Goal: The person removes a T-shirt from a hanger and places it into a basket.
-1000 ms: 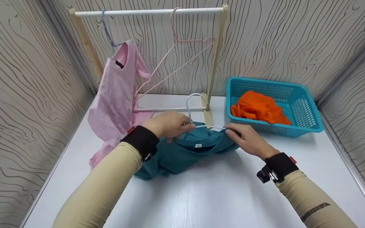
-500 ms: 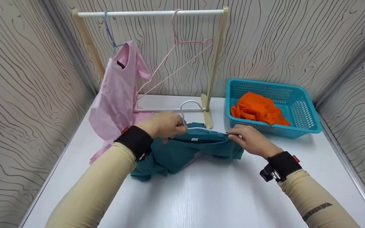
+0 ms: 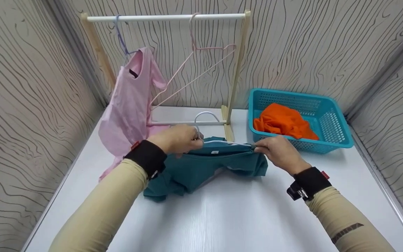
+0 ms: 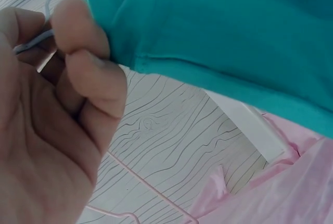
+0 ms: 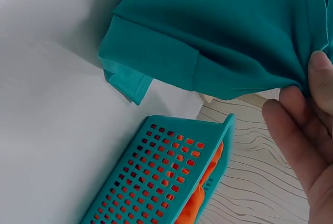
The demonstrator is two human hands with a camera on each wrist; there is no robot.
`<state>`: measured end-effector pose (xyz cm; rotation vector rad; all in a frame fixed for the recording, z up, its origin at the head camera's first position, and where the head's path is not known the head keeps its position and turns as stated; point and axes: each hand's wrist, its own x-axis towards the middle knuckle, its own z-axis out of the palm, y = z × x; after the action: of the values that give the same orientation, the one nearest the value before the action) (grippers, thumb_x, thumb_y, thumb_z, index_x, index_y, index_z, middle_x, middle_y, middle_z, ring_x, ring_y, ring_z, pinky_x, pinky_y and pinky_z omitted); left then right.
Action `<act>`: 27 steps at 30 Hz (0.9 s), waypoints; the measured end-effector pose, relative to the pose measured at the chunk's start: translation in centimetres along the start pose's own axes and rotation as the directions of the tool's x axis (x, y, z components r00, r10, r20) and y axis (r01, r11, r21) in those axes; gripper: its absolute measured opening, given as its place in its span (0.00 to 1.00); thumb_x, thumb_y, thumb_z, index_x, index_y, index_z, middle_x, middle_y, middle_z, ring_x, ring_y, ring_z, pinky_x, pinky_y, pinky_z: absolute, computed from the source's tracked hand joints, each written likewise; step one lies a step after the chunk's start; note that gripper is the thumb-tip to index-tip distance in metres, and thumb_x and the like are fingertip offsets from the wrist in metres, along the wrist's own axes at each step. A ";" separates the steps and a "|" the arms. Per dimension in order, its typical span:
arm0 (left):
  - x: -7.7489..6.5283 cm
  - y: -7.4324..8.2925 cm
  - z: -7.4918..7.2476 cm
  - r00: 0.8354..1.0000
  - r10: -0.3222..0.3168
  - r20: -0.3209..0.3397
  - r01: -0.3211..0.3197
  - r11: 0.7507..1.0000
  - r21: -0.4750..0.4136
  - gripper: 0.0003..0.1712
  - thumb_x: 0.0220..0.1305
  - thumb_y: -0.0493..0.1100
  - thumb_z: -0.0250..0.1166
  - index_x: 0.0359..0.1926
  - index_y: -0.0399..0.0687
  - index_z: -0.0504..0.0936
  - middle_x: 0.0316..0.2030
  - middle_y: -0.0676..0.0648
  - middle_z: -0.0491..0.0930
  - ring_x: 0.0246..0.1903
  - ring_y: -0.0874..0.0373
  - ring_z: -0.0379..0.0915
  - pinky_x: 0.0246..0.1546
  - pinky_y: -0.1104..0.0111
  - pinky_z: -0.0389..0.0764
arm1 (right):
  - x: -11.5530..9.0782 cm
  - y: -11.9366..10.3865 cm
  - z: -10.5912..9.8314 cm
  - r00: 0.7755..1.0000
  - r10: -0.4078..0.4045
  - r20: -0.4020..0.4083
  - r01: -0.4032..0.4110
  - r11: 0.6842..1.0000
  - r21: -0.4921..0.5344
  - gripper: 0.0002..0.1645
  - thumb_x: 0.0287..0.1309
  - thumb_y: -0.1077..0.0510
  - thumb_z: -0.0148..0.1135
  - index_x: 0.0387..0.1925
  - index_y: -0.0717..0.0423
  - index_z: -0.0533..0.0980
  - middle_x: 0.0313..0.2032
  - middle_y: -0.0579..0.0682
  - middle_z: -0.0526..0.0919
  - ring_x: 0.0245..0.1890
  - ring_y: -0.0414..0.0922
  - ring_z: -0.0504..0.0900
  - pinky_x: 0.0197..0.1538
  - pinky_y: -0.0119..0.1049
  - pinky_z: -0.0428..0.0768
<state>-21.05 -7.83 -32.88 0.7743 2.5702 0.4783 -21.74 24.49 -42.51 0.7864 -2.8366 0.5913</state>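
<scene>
The left hand point(image 3: 182, 139) curls its fingers and thumb round the white hanger point(image 3: 205, 112) just beside its hook, at the far edge of the teal shirt point(image 3: 194, 171); whether it catches cloth as well cannot be told. The right hand point(image 3: 276, 151) pinches the teal shirt between thumb and fingertips, at the right end of its neck opening, where the hanger's bar runs. The teal shirt is held up between the two hands, its neckline towards the hook and a small white label point(image 3: 214, 152) showing inside the opening; its lower part droops over the white surface point(image 3: 250, 217). Black bands point(image 3: 145, 157) wrap both wrists, over tan sleeves point(image 3: 100, 206) that come in from the near side of the teal shirt.

Beyond the teal shirt stands a rack point(image 3: 166, 18) with a white top rail and wooden posts. From its rail a pink hanger point(image 3: 193, 40) hangs bare and tilted, behind the teal shirt. Behind and left of the teal shirt, a pink shirt point(image 3: 126, 105) hangs on a blue-purple hanger point(image 3: 120, 36). Behind and right of the teal shirt sits a turquoise basket point(image 3: 331, 126) with crumpled orange cloth point(image 3: 285, 120) inside.
</scene>
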 end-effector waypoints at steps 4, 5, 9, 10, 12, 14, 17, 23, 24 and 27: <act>-0.2 -0.5 0.1 1.000 0.007 0.007 -0.007 1.000 -0.021 0.17 0.63 0.47 0.48 0.28 0.40 0.76 0.14 0.54 0.63 0.13 0.57 0.72 0.13 0.72 0.65 | 0.0 -0.2 0.2 1.000 -0.010 -0.005 0.010 1.000 -0.015 0.10 0.52 0.57 0.63 0.38 0.51 0.82 0.30 0.43 0.84 0.29 0.37 0.81 0.38 0.34 0.81; -0.2 -0.6 0.1 1.000 0.011 0.008 -0.011 1.000 -0.026 0.17 0.63 0.46 0.48 0.28 0.40 0.76 0.14 0.54 0.63 0.12 0.58 0.72 0.13 0.72 0.65 | 0.0 -0.2 0.2 1.000 -0.013 -0.002 0.013 1.000 -0.014 0.09 0.52 0.57 0.63 0.37 0.51 0.82 0.30 0.43 0.84 0.28 0.37 0.81 0.37 0.33 0.81; -0.4 -1.0 0.2 1.000 0.023 0.011 -0.023 0.999 -0.029 0.17 0.62 0.46 0.47 0.26 0.39 0.75 0.14 0.54 0.64 0.11 0.59 0.71 0.13 0.72 0.65 | 0.1 -0.3 0.3 0.999 -0.036 0.029 0.036 0.999 -0.009 0.08 0.52 0.57 0.63 0.36 0.52 0.82 0.28 0.43 0.83 0.28 0.36 0.80 0.36 0.32 0.81; -0.4 -1.2 0.2 1.000 0.029 0.010 -0.029 0.999 -0.026 0.17 0.62 0.45 0.47 0.25 0.39 0.74 0.14 0.54 0.64 0.11 0.59 0.70 0.13 0.72 0.65 | 0.1 -0.2 0.3 0.998 -0.042 0.039 0.042 0.999 -0.007 0.08 0.51 0.57 0.64 0.36 0.52 0.82 0.29 0.43 0.83 0.28 0.36 0.79 0.36 0.32 0.81; -0.5 -1.4 0.2 0.999 0.032 0.009 -0.032 0.999 -0.023 0.18 0.63 0.46 0.48 0.25 0.40 0.75 0.14 0.54 0.64 0.11 0.60 0.70 0.13 0.72 0.65 | 0.0 -0.1 0.3 0.997 -0.046 0.060 0.046 0.999 0.001 0.09 0.51 0.57 0.64 0.36 0.53 0.82 0.28 0.44 0.83 0.27 0.37 0.79 0.36 0.32 0.81; -0.6 -1.7 0.2 1.000 0.029 0.008 -0.029 0.999 -0.028 0.18 0.63 0.47 0.48 0.24 0.40 0.75 0.14 0.54 0.63 0.11 0.60 0.68 0.13 0.72 0.64 | -0.2 0.0 0.3 0.995 -0.042 0.085 0.041 0.999 0.016 0.09 0.51 0.58 0.64 0.36 0.53 0.82 0.28 0.43 0.83 0.27 0.36 0.78 0.35 0.31 0.80; -0.9 -2.1 0.1 1.000 0.023 0.006 -0.022 0.999 -0.043 0.18 0.64 0.48 0.49 0.23 0.42 0.75 0.14 0.55 0.62 0.10 0.61 0.65 0.13 0.72 0.62 | -0.4 0.3 0.3 0.992 -0.036 0.117 0.033 0.999 0.030 0.07 0.52 0.58 0.64 0.35 0.51 0.81 0.27 0.42 0.81 0.26 0.36 0.76 0.34 0.29 0.80; -1.2 -2.2 -0.2 0.999 0.050 -0.003 -0.050 0.996 -0.072 0.18 0.64 0.47 0.47 0.17 0.51 0.68 0.15 0.55 0.60 0.13 0.62 0.62 0.15 0.72 0.62 | -0.7 0.8 0.4 0.988 -0.017 0.151 0.010 0.999 0.044 0.07 0.52 0.58 0.64 0.35 0.53 0.81 0.27 0.43 0.82 0.25 0.36 0.75 0.32 0.26 0.77; -1.2 -2.1 -0.2 0.999 0.054 -0.003 -0.054 0.996 -0.068 0.18 0.63 0.47 0.47 0.16 0.52 0.66 0.15 0.55 0.60 0.13 0.61 0.62 0.15 0.72 0.61 | -0.8 0.8 0.5 0.988 -0.006 0.157 -0.002 0.999 0.055 0.08 0.52 0.58 0.64 0.36 0.54 0.81 0.28 0.43 0.83 0.25 0.36 0.75 0.32 0.26 0.78; -1.1 -1.8 -0.2 0.998 0.070 -0.007 -0.070 0.996 -0.056 0.19 0.63 0.47 0.48 0.15 0.54 0.66 0.15 0.56 0.60 0.13 0.62 0.62 0.15 0.72 0.61 | -0.7 0.6 0.7 0.981 0.030 0.193 -0.053 0.992 0.114 0.11 0.54 0.58 0.62 0.40 0.54 0.80 0.32 0.45 0.84 0.27 0.36 0.77 0.35 0.28 0.79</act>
<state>-21.15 -9.92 -33.15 0.8467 2.5293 0.5726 -21.46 24.99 -43.52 0.8485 -3.0218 0.7348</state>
